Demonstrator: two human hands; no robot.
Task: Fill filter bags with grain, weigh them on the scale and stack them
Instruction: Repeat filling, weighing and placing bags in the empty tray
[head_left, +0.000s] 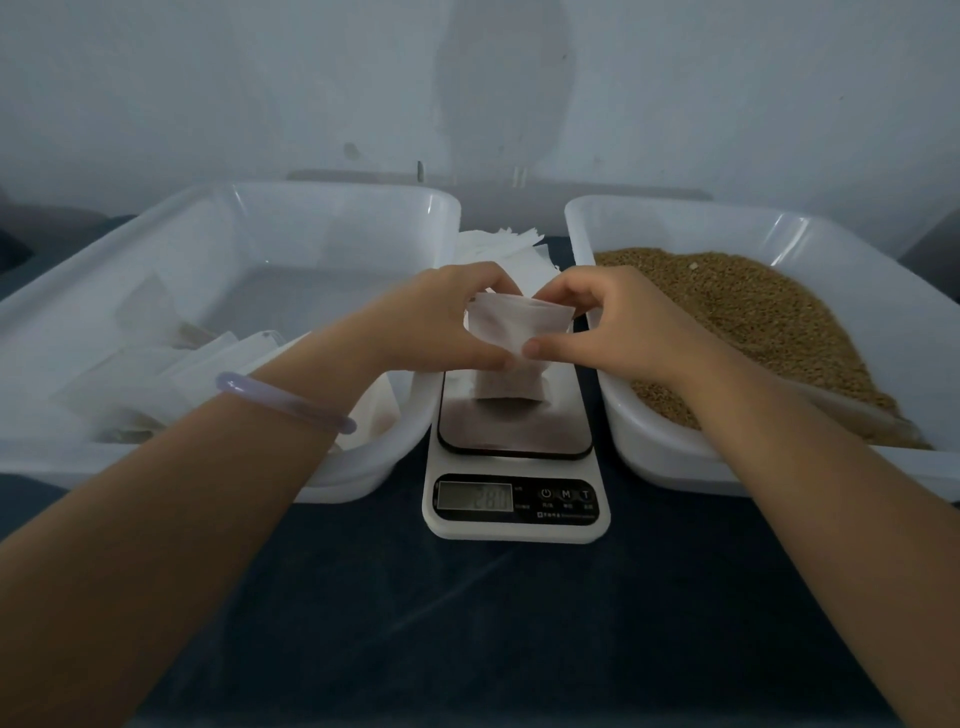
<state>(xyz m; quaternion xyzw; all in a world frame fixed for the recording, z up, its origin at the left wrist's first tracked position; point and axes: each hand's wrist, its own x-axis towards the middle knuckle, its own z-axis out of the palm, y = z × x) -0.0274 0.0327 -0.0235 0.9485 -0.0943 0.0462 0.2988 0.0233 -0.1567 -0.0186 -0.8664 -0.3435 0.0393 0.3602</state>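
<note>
**Q:** Where is the bag?

**A:** A white filter bag stands on the scale, with its base on the platform. The left hand and the right hand each pinch its upper edge between thumb and fingers.

**Q:** How would it handle?

**A:** Probably light and soft, with loose grain shifting inside. It is best held by the top and kept upright. The grain tray sits right of the scale, and the filled bags lie to its left.

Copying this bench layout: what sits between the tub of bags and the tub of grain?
Head view: the scale, with a bag on it held by the left hand and right hand; spare bags behind.
</note>
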